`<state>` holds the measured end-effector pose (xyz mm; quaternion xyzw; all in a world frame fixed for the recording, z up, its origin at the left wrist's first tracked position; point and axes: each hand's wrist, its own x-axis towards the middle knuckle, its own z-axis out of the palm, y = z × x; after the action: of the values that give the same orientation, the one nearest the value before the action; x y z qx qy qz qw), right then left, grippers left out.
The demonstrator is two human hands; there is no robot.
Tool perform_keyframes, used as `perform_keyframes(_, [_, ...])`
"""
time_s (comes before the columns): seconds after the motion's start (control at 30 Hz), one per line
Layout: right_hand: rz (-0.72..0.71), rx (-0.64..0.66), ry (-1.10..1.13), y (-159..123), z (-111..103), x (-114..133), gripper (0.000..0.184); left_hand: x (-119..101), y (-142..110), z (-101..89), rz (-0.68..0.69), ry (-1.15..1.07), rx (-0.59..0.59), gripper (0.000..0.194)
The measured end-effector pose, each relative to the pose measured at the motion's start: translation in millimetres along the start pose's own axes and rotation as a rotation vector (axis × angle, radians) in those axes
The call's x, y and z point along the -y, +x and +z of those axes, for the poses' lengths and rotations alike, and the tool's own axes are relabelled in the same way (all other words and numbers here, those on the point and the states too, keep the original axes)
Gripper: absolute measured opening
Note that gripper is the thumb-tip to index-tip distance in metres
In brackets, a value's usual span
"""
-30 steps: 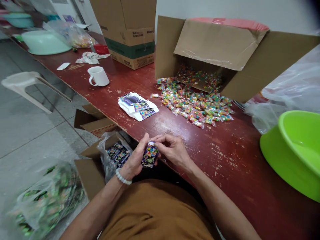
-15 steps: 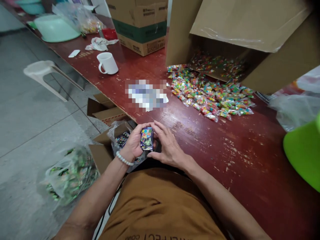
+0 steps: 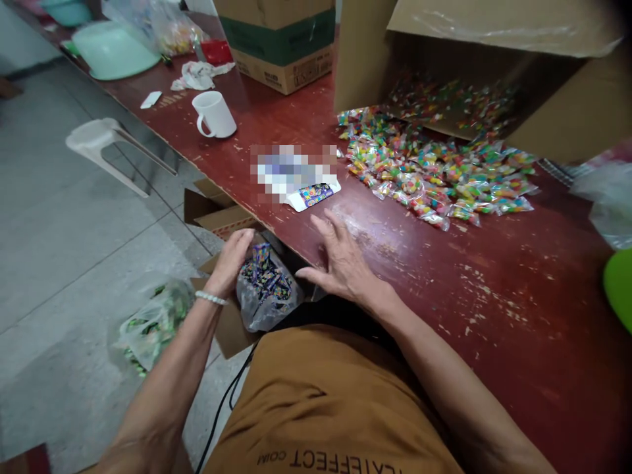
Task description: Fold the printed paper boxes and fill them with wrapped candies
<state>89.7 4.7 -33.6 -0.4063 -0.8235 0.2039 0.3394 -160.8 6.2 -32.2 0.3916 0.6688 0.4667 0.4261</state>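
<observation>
My left hand is over the left edge of an open carton beside the table, its fingers stretched out. Just right of its fingertips is a small colourful packet, on top of a clear plastic bag filled with similar dark, bright-printed packets. Above the table's near edge, my right hand is open, thumb and fingers apart with nothing between them. Beyond its fingertips lies a small printed box on a white, partly pixelated item.
Wrapped candies spill from a large tipped carton at the right. A white mug stands on the red table. A white stool and a plastic bag of green packets are on the floor.
My hands have come apart. The small printed packet between them has left my right hand; my left hand has moved left and down to the carton. The view has shifted slightly.
</observation>
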Motion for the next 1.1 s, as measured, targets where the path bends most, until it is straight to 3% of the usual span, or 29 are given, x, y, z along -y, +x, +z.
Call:
perform_keyframes(0.1, [0.094, -0.054, -0.004, -9, -2, -17, 0.067, -7, 19, -0.1, 0.273, 0.252, -0.152, 0.036])
perform_keyframes(0.23, [0.158, -0.059, -0.070, -14, 6, -22, 0.051, -38, 44, 50.3, 0.706, 0.899, -0.152, 0.043])
perform_keyframes(0.33, [0.162, -0.086, -0.060, -13, 11, -20, 0.044, -58, 57, 86.9, 0.720, 1.206, -0.116, 0.054])
perform_keyframes(0.43, [0.163, -0.110, -0.040, -11, 11, -19, 0.041, -65, 65, 100.4, 0.693, 1.332, -0.073, 0.050])
perform_keyframes(0.57, [0.179, -0.115, -0.048, -9, 10, -18, 0.039, -66, 73, 95.8, 0.690, 1.326, -0.047, 0.045])
perform_keyframes(0.7, [0.185, -0.108, -0.060, -8, 11, -17, 0.039, -74, 87, 88.1, 0.705, 1.219, 0.009, 0.064])
perform_keyframes(0.8, [0.187, -0.113, -0.067, -8, 11, -17, 0.039, -80, 98, 85.6, 0.699, 1.099, 0.066, 0.053])
perform_keyframes(0.9, [0.194, -0.126, -0.044, -8, 11, -16, 0.039, -85, 101, 85.4, 0.689, 1.012, 0.042, 0.041])
perform_keyframes(1.0, [0.245, -0.209, 0.118, -5, 9, -17, 0.038, -90, 93, 84.5, 0.633, 0.870, 0.004, 0.028])
perform_keyframes(1.1, [0.451, -0.372, 0.371, 3, 0, -17, 0.046, -90, 70, 80.3, 0.536, 0.698, 0.070, 0.026])
